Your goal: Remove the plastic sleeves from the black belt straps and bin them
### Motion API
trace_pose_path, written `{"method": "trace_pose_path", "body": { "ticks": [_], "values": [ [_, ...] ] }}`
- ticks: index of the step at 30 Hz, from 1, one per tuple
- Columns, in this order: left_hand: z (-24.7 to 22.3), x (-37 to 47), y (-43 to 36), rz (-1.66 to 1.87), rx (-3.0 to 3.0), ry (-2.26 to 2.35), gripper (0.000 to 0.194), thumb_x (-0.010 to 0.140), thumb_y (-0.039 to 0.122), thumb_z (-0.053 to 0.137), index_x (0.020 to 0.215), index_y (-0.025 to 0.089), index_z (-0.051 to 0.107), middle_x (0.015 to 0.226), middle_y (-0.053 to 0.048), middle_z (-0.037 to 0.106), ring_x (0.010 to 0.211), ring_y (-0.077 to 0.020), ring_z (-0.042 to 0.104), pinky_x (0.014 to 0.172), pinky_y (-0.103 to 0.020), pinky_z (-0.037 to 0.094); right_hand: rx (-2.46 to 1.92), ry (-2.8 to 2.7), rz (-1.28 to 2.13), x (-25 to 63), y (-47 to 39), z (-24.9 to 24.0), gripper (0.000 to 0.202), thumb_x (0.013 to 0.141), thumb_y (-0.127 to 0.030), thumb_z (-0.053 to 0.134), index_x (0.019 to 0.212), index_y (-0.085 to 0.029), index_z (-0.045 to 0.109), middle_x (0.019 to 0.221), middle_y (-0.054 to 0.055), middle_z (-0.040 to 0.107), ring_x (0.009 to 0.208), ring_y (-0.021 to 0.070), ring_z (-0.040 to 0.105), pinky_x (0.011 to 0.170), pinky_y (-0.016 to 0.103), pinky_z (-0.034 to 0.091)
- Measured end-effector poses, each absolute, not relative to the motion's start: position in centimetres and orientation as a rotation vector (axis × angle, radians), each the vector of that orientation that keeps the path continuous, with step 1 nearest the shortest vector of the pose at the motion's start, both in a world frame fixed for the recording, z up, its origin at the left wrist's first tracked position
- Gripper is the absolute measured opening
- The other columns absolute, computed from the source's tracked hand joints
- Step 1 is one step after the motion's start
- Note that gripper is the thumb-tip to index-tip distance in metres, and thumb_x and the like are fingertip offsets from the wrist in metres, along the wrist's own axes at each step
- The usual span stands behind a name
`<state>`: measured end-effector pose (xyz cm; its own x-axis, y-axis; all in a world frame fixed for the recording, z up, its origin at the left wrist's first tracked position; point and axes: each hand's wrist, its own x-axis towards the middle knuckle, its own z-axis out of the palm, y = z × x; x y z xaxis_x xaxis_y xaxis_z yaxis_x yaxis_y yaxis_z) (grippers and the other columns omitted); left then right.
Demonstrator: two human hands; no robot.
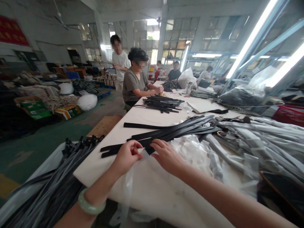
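My left hand (129,155) pinches clear plastic film (127,183); right hand (167,155) by black strap (148,147), grip unclear; next move likely needs steady pinch.

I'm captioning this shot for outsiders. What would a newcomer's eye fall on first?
Probably the glaring tube light slanting across the upper right. Next, near the centre, the left hand, a pale green bangle on its wrist, and the right hand, by long black strips on the pale table. Then the dark strips heaped at the lower left.
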<state>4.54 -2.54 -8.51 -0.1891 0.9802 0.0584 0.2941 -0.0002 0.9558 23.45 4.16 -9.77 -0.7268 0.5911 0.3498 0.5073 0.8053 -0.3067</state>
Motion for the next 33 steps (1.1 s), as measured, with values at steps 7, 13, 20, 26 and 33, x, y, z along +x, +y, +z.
{"method": "trace_pose_path", "body": {
  "ticks": [7, 13, 20, 26, 33],
  "values": [
    [-8.4, 3.7, 3.7, 1.301, 1.452, 1.498, 0.025, 0.057, 0.016, 0.067, 0.081, 0.014, 0.061, 0.055, 0.005, 0.052, 0.051, -0.0098, 0.049, 0.050, -0.020, 0.037, -0.901, -2.604, 0.076, 22.5, 7.8, -10.8, 0.011, 0.089, -0.020, 0.058, 0.093, -0.022, 0.068, 0.098, 0.005, 0.066, 0.095, 0.0210, 0.059, 0.100, 0.041, 0.033],
    [-8.9, 2.3, 3.4, 1.250, 1.451, 1.414, 0.024, 0.067, 0.015, 0.056, 0.090, 0.012, 0.058, 0.056, 0.002, 0.060, 0.053, -0.0110, 0.054, 0.056, -0.022, 0.042, -0.771, -2.439, 0.178, 24.0, 8.4, -11.4, 0.017, 0.092, -0.015, 0.049, 0.093, -0.021, 0.065, 0.097, 0.003, 0.068, 0.090, 0.0175, 0.062, 0.104, 0.040, 0.030],
    [-8.6, 3.1, 2.7, 1.324, 1.418, 1.308, 0.029, 0.069, 0.014, 0.061, 0.098, 0.012, 0.059, 0.063, 0.003, 0.058, 0.060, -0.0096, 0.055, 0.062, -0.021, 0.044, -0.780, -2.332, 0.136, 23.5, 7.0, -10.4, 0.014, 0.095, -0.021, 0.044, 0.094, -0.017, 0.057, 0.089, 0.008, 0.065, 0.082, 0.0229, 0.059, 0.081, 0.039, 0.043],
    [-9.1, 4.2, 2.3, 1.270, 1.369, 1.193, 0.045, 0.059, 0.003, 0.065, 0.102, 0.013, 0.058, 0.069, 0.003, 0.058, 0.065, -0.0095, 0.055, 0.063, -0.020, 0.045, -0.738, -2.330, 0.174, 22.8, 5.4, -9.9, 0.015, 0.091, -0.032, 0.056, 0.099, -0.020, 0.052, 0.089, 0.006, 0.062, 0.080, 0.0235, 0.057, 0.077, 0.039, 0.041],
    [-9.3, 3.8, 2.3, 1.239, 1.392, 1.264, 0.052, 0.050, 0.005, 0.077, 0.100, 0.014, 0.065, 0.068, 0.003, 0.060, 0.064, -0.0108, 0.055, 0.061, -0.021, 0.046, -0.694, -2.337, 0.138, 22.3, 5.0, -9.6, 0.013, 0.097, -0.023, 0.040, 0.093, -0.019, 0.051, 0.085, 0.006, 0.060, 0.079, 0.0221, 0.056, 0.075, 0.037, 0.039]
  ]
}}
